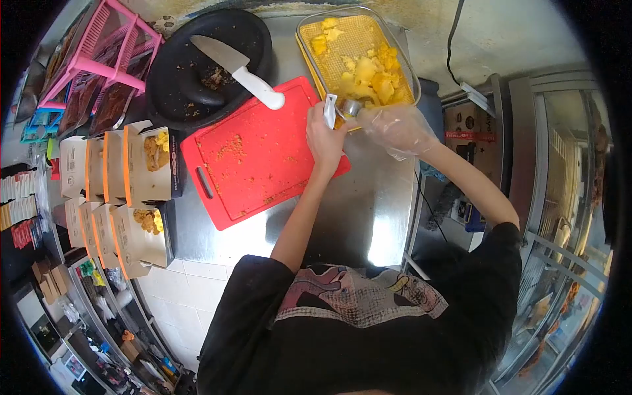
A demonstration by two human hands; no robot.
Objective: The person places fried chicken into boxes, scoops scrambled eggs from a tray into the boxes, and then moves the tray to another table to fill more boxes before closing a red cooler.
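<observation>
My bare left hand (326, 139) is closed around a small white, flat-looking thing (330, 110) at the right edge of the red cutting board (263, 155). My right hand (398, 130), in a clear plastic glove, has its fingers drawn together close to my left fingertips. A small round metal scoop or cup (352, 107) shows between the two hands; which hand grips it cannot be made out. Just beyond lies a wire-rimmed tray (329, 62) with a yellow woven-look base, holding lumps of soft yellow food (372, 78).
A white-handled knife (257, 84) rests across a black stone mortar dish (247, 29) with a pestle (199, 91). Open takeaway boxes (141, 187) with food stand at the left, below a pink rack (89, 62). A glass cabinet (559, 197) borders the right.
</observation>
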